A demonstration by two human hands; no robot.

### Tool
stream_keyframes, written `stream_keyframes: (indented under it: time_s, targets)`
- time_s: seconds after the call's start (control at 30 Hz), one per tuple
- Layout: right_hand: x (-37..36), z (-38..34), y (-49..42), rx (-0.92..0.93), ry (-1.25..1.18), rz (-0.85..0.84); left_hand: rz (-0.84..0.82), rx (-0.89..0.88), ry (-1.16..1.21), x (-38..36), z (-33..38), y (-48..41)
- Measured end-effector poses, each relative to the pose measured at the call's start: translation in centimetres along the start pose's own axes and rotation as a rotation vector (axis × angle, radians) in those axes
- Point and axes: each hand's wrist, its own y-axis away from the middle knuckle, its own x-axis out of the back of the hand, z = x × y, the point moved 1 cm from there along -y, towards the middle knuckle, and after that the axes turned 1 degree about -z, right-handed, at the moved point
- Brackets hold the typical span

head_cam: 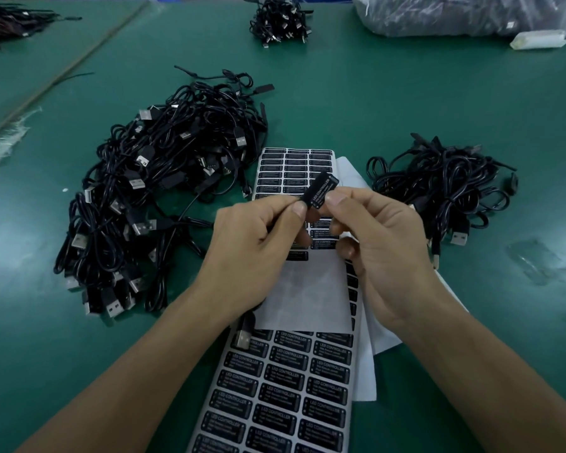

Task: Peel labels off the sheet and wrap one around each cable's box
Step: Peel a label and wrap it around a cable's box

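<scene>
Landmark: we take the long white label sheet printed with rows of black "LED CONTROLLER" stickers as our reference; it runs down the middle of the green work mat.

Held item: a small black rectangular plastic controller box sits above the sheet's bare, already peeled middle section, lifted clear of the sheet.

Label: a black printed label lies on the box's near face, lettering visible; we cannot tell how far round it reaches.

Left hand: thumb and forefinger pinch the box's left end; the remaining fingers are curled under.

Right hand: thumb and forefinger pinch the box's right edge, apparently pressing the label down.

Cable: a black lead ending in a silver USB plug hangs below the left wrist onto the sheet.

Stock: a large tangled heap of black USB cables lies left of the sheet; a smaller heap lies right of it.

Risk, skew: if we roll the box off-square, the label ends will probably overlap crookedly.

Risk, creasing: uneven thumb pressure may trap a wrinkle or bubble.

Risk, snagging: the dangling plug could drag across the sheet and lift unused stickers.

Risk, mixing: we judge the heaps distinguishable only by position; a misplaced cable could go unlabelled.
</scene>
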Motion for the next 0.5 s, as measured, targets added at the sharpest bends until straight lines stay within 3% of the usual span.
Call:
stream_keyframes:
  time_s: [0.5]
  targets:
    - [-0.10, 0.01, 0.09, 0.063, -0.017, -0.015, -0.123, -0.014, 0.054, 0.07, 0.13, 0.05]
